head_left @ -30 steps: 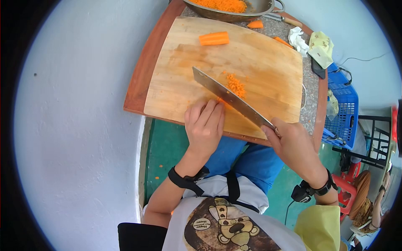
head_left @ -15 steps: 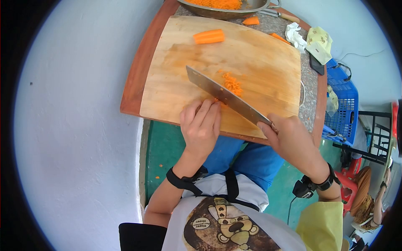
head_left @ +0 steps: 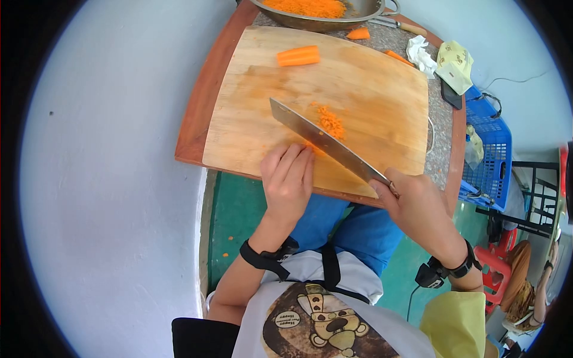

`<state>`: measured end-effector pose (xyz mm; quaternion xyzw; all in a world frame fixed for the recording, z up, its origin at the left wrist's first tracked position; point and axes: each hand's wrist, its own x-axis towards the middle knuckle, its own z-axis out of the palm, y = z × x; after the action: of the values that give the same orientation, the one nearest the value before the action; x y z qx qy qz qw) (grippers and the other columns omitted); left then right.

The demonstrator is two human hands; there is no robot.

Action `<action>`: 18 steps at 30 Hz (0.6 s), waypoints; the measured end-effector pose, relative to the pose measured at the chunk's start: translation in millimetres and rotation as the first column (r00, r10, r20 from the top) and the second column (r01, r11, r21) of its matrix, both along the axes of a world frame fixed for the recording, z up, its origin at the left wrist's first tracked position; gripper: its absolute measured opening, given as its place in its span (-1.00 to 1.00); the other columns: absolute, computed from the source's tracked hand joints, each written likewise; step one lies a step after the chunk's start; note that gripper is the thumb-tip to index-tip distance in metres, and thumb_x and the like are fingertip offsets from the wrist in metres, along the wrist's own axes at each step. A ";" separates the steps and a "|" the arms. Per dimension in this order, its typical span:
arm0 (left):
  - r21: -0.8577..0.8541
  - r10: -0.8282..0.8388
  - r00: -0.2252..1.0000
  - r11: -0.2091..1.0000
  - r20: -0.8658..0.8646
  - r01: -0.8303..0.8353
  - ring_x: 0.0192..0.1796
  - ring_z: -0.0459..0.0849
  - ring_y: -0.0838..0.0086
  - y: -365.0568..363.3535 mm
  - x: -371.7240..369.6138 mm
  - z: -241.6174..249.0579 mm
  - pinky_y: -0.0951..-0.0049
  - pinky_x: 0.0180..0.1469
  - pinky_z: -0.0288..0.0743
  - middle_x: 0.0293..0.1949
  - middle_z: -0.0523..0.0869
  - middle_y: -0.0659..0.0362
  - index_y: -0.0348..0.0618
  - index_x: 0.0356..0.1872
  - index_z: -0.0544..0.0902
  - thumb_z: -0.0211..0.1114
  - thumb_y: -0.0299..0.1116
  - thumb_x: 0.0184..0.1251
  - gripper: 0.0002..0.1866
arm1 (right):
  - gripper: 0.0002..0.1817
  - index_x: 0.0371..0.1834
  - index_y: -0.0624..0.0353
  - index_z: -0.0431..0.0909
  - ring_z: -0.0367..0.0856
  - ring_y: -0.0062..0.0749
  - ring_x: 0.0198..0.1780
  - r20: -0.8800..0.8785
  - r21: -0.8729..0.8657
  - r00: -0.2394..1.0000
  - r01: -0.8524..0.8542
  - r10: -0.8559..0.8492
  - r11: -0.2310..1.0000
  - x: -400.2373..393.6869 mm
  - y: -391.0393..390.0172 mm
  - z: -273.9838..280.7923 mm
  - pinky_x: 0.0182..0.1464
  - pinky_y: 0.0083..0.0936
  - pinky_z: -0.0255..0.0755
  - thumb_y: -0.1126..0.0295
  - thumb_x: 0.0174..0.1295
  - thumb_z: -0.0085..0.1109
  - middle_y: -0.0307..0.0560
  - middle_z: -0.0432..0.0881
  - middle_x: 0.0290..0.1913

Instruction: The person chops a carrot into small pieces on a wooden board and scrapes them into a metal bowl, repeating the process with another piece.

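My right hand [head_left: 415, 200] grips the handle of a cleaver [head_left: 325, 140], whose long blade slants across the wooden cutting board [head_left: 382, 89]. At the board's near edge, my left hand [head_left: 288, 179] has its fingers curled and pressed together beside the blade. A bit of orange carrot [head_left: 308, 145] shows at those fingertips; most of it is hidden by the fingers and blade. Finely chopped carrot [head_left: 330, 122] lies in a small heap on the far side of the blade. A thick, peeled carrot piece [head_left: 298, 56] rests toward the back of the board.
Behind the board stands a metal pan [head_left: 322, 22] with shredded carrot. A carrot end [head_left: 359, 34], a wooden-handled tool [head_left: 412, 28], crumpled tissue [head_left: 421, 56] and a phone [head_left: 451, 94] lie around it. At right are a blue basket [head_left: 489, 143] and another person [head_left: 525, 292].
The whole view has shifted slightly. The cleaver and both hands keep nearly the same places over the board, with the blade still beside my left fingertips.
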<state>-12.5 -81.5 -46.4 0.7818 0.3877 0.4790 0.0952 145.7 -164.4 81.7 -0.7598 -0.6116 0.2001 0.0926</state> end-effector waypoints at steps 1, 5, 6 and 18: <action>0.000 -0.005 1.000 1.000 0.004 0.005 -0.18 0.59 0.28 0.0 0.0 -0.3 0.40 -0.08 0.41 -0.29 0.68 0.12 -0.28 -0.37 0.67 0.39 -0.62 -0.08 -0.82 | -0.74 -0.53 0.23 0.44 0.51 0.06 -0.58 0.002 -0.004 1.000 0.001 -0.001 1.000 -0.1 -0.1 0.0 -0.57 -0.21 0.33 0.29 0.20 0.16 0.10 0.49 -0.69; 0.002 0.000 1.000 1.000 0.001 0.000 -0.18 0.59 0.28 -0.2 0.3 0.9 0.40 -0.08 0.41 -0.30 0.68 0.12 -0.28 -0.37 0.68 0.39 -0.62 -0.07 -0.83 | -0.73 -0.54 0.24 0.44 0.51 0.06 -0.58 0.026 -0.021 1.000 -0.005 0.005 1.000 0.0 0.5 0.5 -0.57 -0.21 0.33 0.29 0.20 0.17 0.11 0.49 -0.69; -0.001 0.001 1.000 1.000 0.001 -0.001 -0.18 0.59 0.28 -0.5 0.1 0.9 0.40 -0.08 0.41 -0.30 0.68 0.12 -0.28 -0.37 0.68 0.39 -0.62 -0.07 -0.83 | -0.73 -0.54 0.23 0.40 0.50 0.09 -0.59 0.009 -0.005 1.000 -0.021 0.022 1.000 0.7 0.0 -1.0 -0.57 -0.16 0.34 0.30 0.20 0.15 0.13 0.46 -0.71; -0.006 -0.001 1.000 1.000 0.003 0.001 -0.19 0.60 0.30 0.3 -0.5 0.7 0.40 -0.10 0.41 -0.31 0.68 0.12 -0.28 -0.37 0.68 0.38 -0.63 -0.08 -0.82 | -0.73 -0.54 0.21 0.35 0.50 0.10 -0.61 0.010 0.002 0.998 -0.064 0.064 0.998 -1.1 0.6 -2.0 -0.58 -0.13 0.36 0.31 0.20 0.13 0.12 0.45 -0.73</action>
<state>-13.0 -81.2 -45.7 0.7810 0.3886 0.4789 0.0985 144.5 -163.8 79.7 -0.7408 -0.6362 0.1987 0.0838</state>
